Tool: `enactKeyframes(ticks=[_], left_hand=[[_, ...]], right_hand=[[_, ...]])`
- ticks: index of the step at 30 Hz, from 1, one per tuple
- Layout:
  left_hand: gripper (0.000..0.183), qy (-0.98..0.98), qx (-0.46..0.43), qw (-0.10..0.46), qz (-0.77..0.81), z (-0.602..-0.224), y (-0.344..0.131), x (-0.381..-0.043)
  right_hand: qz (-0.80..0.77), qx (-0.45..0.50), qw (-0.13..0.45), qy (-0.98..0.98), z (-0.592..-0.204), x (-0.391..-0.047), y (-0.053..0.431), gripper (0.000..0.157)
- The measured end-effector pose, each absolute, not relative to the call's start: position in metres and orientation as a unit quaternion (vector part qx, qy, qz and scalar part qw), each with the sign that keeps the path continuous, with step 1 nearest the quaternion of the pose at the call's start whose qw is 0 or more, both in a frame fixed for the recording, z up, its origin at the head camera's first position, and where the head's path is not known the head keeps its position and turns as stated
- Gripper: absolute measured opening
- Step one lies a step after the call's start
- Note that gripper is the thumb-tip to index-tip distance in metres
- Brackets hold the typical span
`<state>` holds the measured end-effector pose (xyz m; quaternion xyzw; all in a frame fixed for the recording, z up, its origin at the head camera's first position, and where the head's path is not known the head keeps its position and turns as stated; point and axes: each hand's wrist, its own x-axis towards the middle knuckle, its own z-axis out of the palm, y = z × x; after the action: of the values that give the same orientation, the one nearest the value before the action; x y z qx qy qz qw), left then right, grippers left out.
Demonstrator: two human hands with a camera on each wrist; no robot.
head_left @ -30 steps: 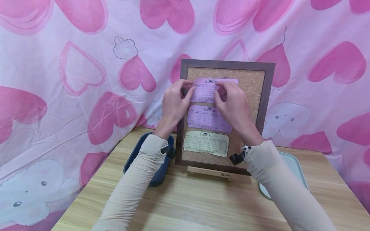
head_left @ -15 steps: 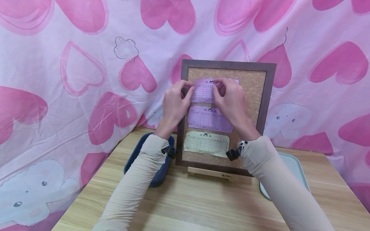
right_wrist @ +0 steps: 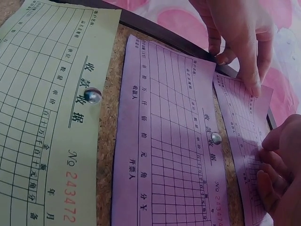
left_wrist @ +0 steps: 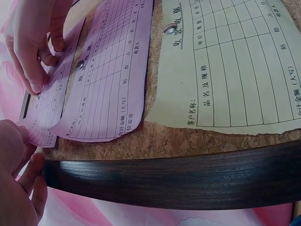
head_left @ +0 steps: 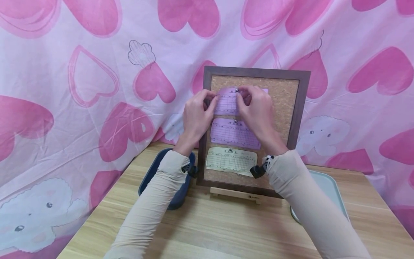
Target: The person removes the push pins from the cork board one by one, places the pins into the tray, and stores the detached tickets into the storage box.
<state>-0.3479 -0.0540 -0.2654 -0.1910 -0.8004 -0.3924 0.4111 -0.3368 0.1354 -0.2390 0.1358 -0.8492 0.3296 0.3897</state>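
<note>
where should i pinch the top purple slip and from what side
The top purple slip is probably best pinched at its left edge, from the left: it is thin paper, the left grip sits there, and the right grip covers much of its right part, near the pin at top middle.

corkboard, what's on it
On the corkboard are an upper purple slip, a middle purple slip and, lowest, a pale green slip, each with a metal pin. Whatever lies beneath the slips is covered, and the right hand hides part of the upper one.
</note>
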Motion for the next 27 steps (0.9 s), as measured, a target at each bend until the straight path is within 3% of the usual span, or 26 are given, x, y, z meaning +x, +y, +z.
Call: enactKeyframes(ticks=[27], left_hand=[[0.024,-0.801,-0.193,0.409,-0.393,-0.2678,-0.0534,-0.3475]], right_hand=[[0.314,0.121,0.418,-0.844,-0.2359,-0.3418,0.1332,0.016]])
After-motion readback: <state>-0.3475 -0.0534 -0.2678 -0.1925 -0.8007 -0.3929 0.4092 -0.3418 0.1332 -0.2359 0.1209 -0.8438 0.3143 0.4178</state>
